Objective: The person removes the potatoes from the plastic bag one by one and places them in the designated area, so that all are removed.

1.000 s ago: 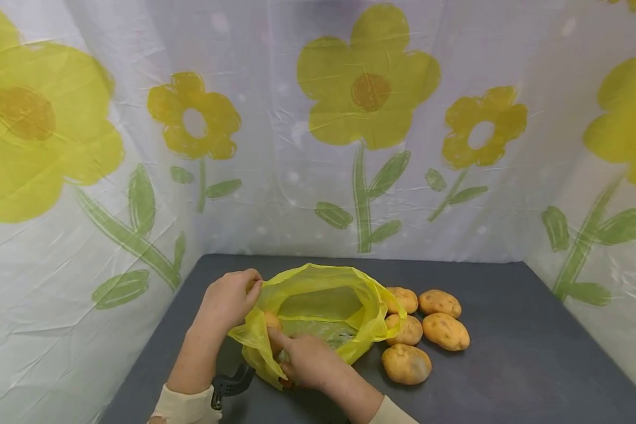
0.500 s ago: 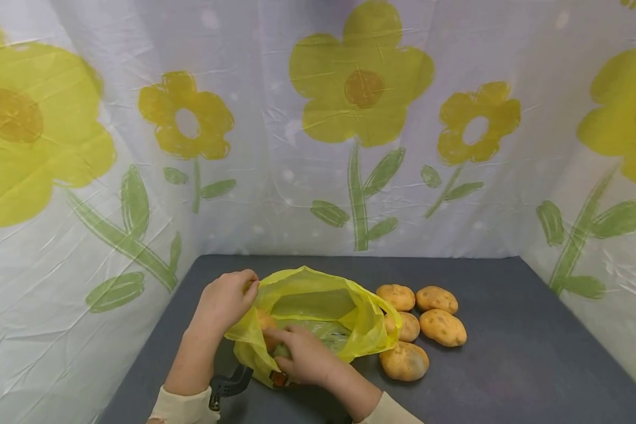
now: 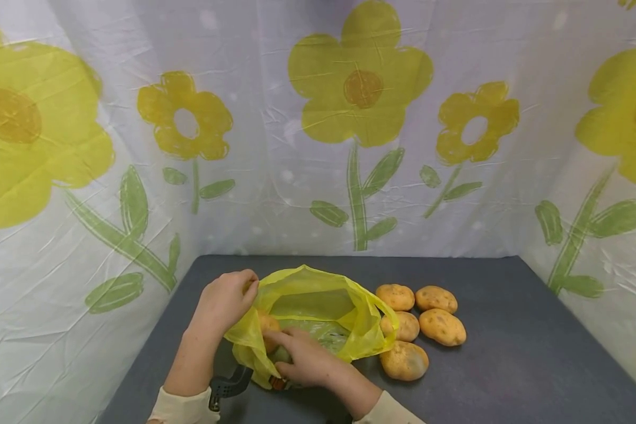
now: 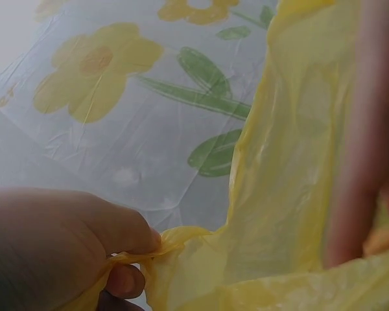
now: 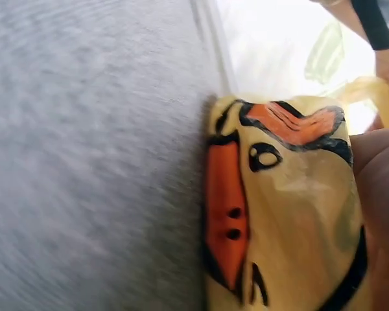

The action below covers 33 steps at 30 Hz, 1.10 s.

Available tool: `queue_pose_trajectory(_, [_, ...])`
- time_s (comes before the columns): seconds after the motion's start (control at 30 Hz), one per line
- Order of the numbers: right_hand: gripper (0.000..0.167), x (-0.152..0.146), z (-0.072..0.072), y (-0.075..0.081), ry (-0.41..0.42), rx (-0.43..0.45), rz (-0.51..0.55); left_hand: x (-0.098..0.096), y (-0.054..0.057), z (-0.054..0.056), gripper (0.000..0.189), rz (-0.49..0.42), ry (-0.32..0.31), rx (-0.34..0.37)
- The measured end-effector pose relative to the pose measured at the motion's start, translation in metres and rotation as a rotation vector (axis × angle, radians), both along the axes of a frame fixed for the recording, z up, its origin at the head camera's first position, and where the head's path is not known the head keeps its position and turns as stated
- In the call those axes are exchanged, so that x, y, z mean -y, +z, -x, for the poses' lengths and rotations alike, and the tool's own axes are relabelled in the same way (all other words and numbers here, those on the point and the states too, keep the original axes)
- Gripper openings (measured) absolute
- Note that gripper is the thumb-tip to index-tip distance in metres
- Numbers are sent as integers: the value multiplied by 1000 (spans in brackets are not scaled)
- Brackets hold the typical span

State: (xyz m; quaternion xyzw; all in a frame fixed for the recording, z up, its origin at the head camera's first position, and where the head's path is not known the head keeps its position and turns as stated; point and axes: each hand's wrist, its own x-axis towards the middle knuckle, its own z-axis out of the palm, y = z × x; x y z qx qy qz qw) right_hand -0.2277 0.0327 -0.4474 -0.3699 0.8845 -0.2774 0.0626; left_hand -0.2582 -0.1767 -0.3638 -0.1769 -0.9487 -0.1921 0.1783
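Observation:
A thin yellow plastic bag stands with its mouth wide open on the dark table. At its left rim my left hand pinches the plastic between thumb and fingers, also plain in the left wrist view. My right hand reaches into the bag from the front, thumb and index finger spread apart. Its index fingertip is at a potato inside the bag's left side. Below that lies something greenish, partly covered by the hand. In the right wrist view the bag's outside carries an orange-and-black cartoon print.
Several loose potatoes lie on the table to the bag's right, the nearest potato towards the front. A flower-printed curtain encloses the back and sides. A dark wrist mount sits at my left wrist.
My right thumb has lifted slightly and spread from the index finger, inside the bag. The left hand keeps its pinch on the rim. The whole view has shifted a little.

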Motion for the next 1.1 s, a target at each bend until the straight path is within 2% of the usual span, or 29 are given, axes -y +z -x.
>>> queue_pose_trajectory(0.17, [54, -9, 2, 10, -82, 49, 23, 0, 0, 0, 17, -1, 0, 3])
queue_pose_trajectory(0.4, [45, -23, 4, 21, -212, -112, 8, -1, 1, 0, 15, 3, 2, -3])
queue_pose_trajectory(0.53, [41, -30, 7, 26, -256, -129, 20, -1, 1, 0, 15, 4, 4, -8])
queue_pose_trajectory(0.6, [45, -33, 9, 27, -269, -124, 27, -1, 0, 0, 15, 3, 3, -10])
queue_pose_trajectory(0.7, [61, -38, 11, 31, -292, -139, 11, -1, 0, 0, 15, 1, 2, -12])
queue_pose_trajectory(0.8, [75, -42, 11, 35, -313, -191, -28, -1, -1, 0, 14, -2, 1, -11])
queue_pose_trajectory(0.93, [70, -45, 8, 42, -329, -229, -31, -1, -2, 0, 14, -3, -1, -12])
queue_pose_trajectory(1.1, [62, -49, 4, 54, -361, -219, 18, -1, -2, 1, 13, -4, -6, -23])
